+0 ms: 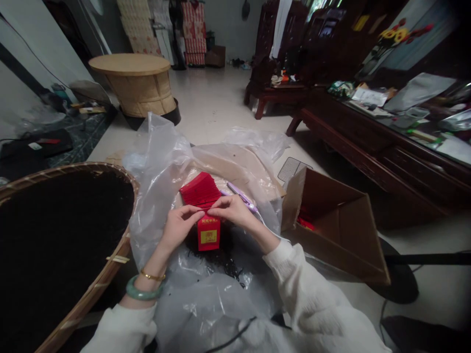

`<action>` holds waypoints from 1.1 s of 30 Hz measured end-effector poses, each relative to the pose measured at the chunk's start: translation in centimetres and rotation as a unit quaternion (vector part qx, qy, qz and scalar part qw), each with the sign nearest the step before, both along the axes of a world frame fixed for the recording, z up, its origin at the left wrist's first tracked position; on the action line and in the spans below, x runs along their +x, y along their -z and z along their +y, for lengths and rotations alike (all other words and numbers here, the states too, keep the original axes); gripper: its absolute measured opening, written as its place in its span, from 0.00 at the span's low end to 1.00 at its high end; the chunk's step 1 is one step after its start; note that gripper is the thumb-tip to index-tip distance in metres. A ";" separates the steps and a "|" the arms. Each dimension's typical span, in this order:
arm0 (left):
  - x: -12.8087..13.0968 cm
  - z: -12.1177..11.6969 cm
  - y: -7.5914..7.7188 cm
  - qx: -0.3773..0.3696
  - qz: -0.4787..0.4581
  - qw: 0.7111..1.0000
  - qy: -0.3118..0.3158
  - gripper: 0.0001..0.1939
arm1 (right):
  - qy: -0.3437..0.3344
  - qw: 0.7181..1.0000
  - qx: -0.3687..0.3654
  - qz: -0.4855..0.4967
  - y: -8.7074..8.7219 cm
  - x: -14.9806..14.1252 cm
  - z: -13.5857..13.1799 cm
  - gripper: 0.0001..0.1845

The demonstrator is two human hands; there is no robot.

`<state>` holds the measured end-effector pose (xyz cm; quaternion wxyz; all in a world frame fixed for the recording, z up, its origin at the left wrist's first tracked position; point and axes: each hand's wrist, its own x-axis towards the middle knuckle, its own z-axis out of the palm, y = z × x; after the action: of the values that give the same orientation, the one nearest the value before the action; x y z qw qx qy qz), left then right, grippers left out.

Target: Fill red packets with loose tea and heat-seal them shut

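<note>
Between my hands hangs a red packet [208, 240] with a yellow label. My left hand [181, 221] pinches its top edge from the left, and my right hand [231, 211] pinches the same edge from the right. Just beyond my fingers lies a fanned stack of red packets [200, 190]. A purple tool with a white cord, perhaps a hand sealer [242, 196], rests beside my right hand. Dark loose strands, like tea leaves [230, 264], lie on the clear plastic sheet [198, 291] under the packet.
A wide woven basket [132, 196] full of dark leaves stands at the left. On the right, an open cardboard box [342, 230] has red packets [306, 224] inside. A dark wooden table [353, 132] and a round-topped stand [130, 63] are farther off.
</note>
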<state>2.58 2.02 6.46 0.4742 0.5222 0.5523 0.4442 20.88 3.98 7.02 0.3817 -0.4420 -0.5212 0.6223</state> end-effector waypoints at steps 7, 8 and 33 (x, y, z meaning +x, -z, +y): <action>1.9 -1.4 1.3 -0.098 -0.147 0.983 0.047 0.26 | 0.017 1.000 0.019 -0.003 0.8 -0.2 -0.2 0.18; 2.1 -1.7 1.6 -0.117 -0.159 0.979 0.055 0.28 | 0.021 1.000 0.020 -0.004 1.0 -0.3 -0.3 0.18; 2.6 -2.6 3.1 -0.198 -0.213 0.956 0.037 0.25 | 0.069 0.850 0.208 -0.478 5.3 6.9 3.1 0.20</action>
<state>5.19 -0.56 3.38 0.6906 0.3312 0.4958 0.4093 27.82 7.06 1.70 0.2101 -0.6299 -0.7249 0.1833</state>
